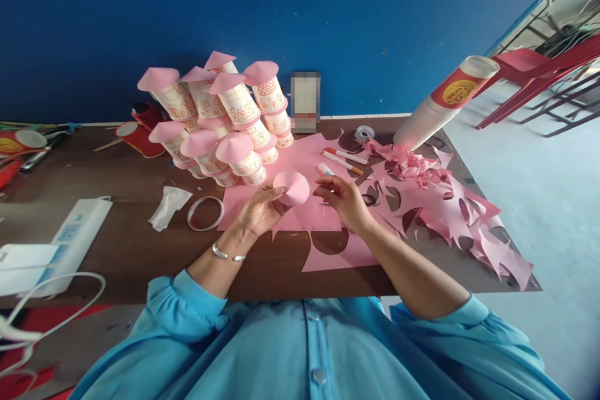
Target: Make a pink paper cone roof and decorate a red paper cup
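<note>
A small pink paper cone (291, 188) is in my left hand (259, 210), pinched at its left edge between thumb and fingers. My right hand (345, 200) hovers just right of the cone, apart from it, its fingers loosely bent and spread with nothing visible between them. Behind that hand lies a white and blue tube (325, 169), partly hidden. Pink paper (300, 153) spreads beneath both hands. Beyond my left hand stand several stacked paper-cup towers (239, 104) with drawn patterns and pink cone roofs. Black-handled scissors (370, 199) rest beside my right hand, partly covered.
A tape roll (205, 214) and crumpled tissue (169, 207) lie to the left, near a white power strip (77, 244). Markers (344, 161) sit behind my right hand. On the right are pink paper scraps (450, 200) and a leaning stack of paper cups (434, 114).
</note>
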`<state>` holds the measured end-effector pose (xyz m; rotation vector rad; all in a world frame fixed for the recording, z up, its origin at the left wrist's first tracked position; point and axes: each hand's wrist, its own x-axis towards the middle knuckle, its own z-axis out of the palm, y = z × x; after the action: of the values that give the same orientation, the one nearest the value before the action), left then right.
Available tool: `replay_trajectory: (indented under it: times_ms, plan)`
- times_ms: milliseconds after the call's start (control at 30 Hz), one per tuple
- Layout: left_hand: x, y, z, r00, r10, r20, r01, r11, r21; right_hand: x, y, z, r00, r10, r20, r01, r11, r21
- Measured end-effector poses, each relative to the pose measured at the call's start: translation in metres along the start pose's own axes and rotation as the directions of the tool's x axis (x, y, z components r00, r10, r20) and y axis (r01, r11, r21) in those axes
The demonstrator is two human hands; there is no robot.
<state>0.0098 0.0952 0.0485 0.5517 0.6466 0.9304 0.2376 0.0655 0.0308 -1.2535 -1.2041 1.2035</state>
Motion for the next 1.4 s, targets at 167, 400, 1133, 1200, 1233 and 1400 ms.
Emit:
replay_trajectory:
  times_ms: [167,400,1133,1200,1233,1400]
  plan:
    - [0.002,-0.001,-0.003,0.998,0.018,-0.053,-0.019,0.999,-0.026,0.005,-0.003,-0.012,0.996,-0.093,-0.012,0.090,0.979,-0.185]
    - [0.006,-0.005,-0.007,0.998,0.015,-0.068,-0.015,1.000,0.006,0.000,-0.010,-0.002,0.993,0.005,0.121,-0.009,0.999,0.036]
    - [0.006,-0.010,-0.009,0.996,-0.082,0.039,0.072,0.974,0.214,-0.004,-0.003,0.011,0.973,0.162,0.167,-0.215,0.902,0.375]
    - [0.006,-0.010,-0.009,0.996,-0.079,0.029,0.071,0.976,0.205,-0.003,-0.001,0.011,0.975,0.160,0.155,-0.209,0.901,0.380]
    - [0.006,-0.010,-0.009,0.997,-0.074,0.022,0.068,0.977,0.202,-0.003,0.000,0.011,0.975,0.161,0.151,-0.208,0.900,0.382]
    - [0.006,-0.009,-0.006,0.998,-0.056,-0.001,0.055,0.983,0.178,-0.005,-0.003,0.012,0.975,0.163,0.150,-0.212,0.884,0.416]
